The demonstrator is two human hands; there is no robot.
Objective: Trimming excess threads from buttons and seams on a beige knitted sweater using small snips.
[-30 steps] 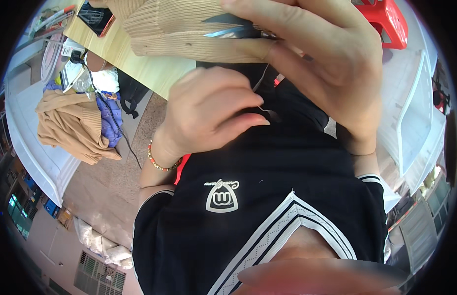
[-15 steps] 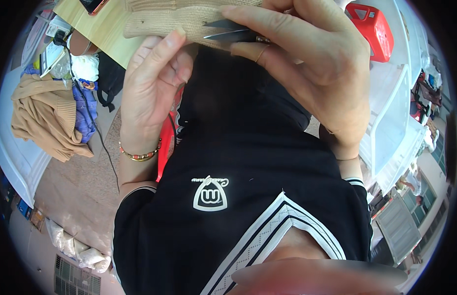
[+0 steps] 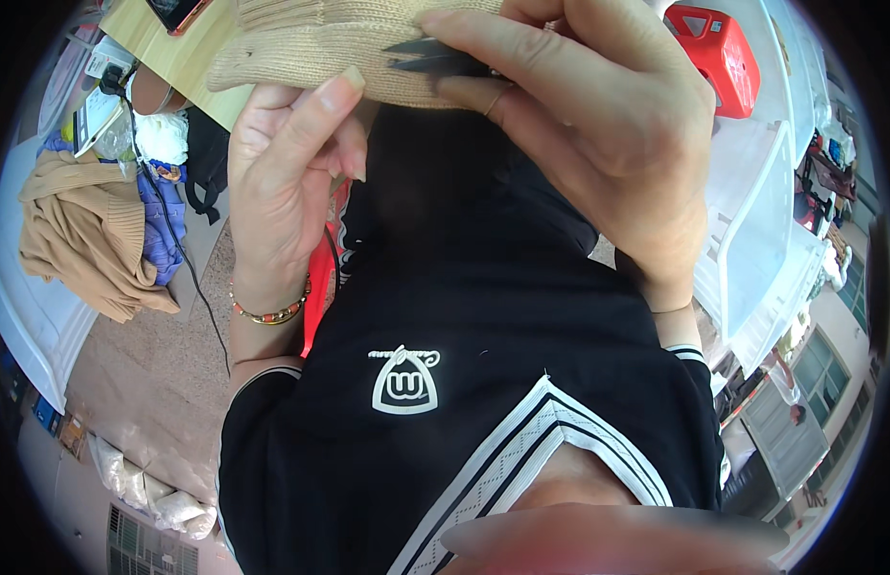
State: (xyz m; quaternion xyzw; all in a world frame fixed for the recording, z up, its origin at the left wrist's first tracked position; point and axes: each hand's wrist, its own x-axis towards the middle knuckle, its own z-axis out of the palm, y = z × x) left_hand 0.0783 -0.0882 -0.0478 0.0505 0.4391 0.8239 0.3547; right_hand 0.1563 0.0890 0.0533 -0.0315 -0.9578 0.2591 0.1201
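Observation:
A beige ribbed knit piece (image 3: 301,59) stretches across the top of the view, partly cut off by the upper edge. My left hand (image 3: 287,163) pinches its lower edge between thumb and fingers. In my right hand (image 3: 617,125) is a small pair of thread snips (image 3: 421,57), gripped between thumb and fingers. Their dark pointed blades lie over the knit, pointing left, with only a narrow gap between the tips. The handle is mostly hidden by my right hand. Whether a thread lies between the blades is too small to tell.
At the upper left is a wooden table (image 3: 224,43) with a phone (image 3: 176,11) on it. Tan knitwear (image 3: 85,230) and purple cloth lie in a white bin on the left, beside a black cable (image 3: 191,254). A red plastic container (image 3: 718,62) and clear bins (image 3: 751,211) stand right.
Both hands and the knit have shifted slightly left, and the knit edge sits a little lower. The snips' blades have come closer together.

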